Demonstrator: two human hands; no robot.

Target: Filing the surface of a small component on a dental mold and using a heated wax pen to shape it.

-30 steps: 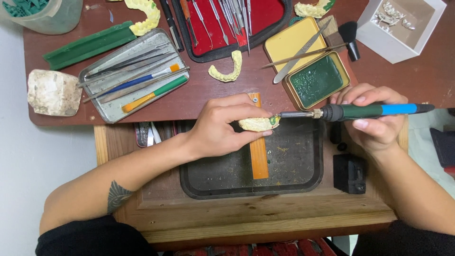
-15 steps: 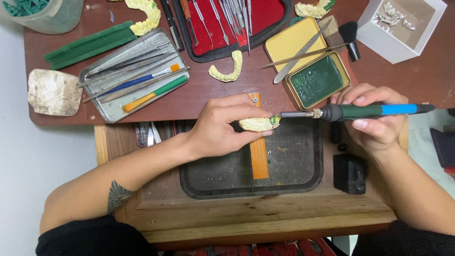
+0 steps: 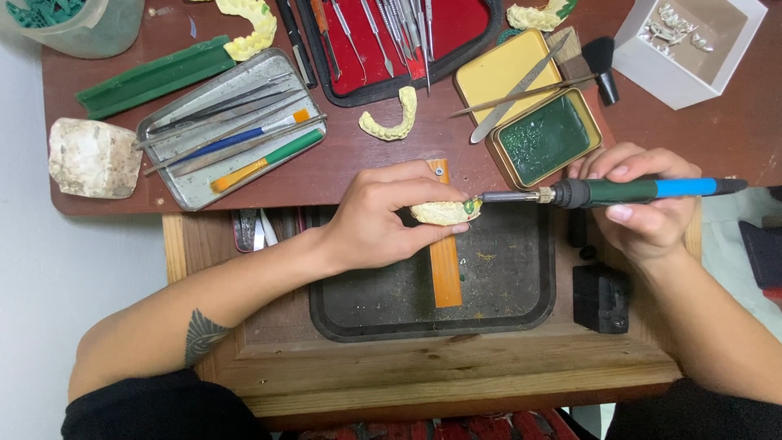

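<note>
Both hands same spot as a second ago | left hand (image 3: 371, 224) pinching yellow dental cast (image 3: 444, 213) over dark tray (image 3: 505, 310) | right hand (image 3: 639, 208) gripping wax tool (image 3: 619, 192), tip at cast | cast mostly hidden under fingers | counter (image 3: 350, 155) clutter unchanged

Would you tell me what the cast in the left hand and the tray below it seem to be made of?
The dental cast looks like pale yellow plaster: matte, chalky, with a green dab, probably wax. The dark tray seems metal or hard plastic: dull, scuffed, speckled with debris.
</note>
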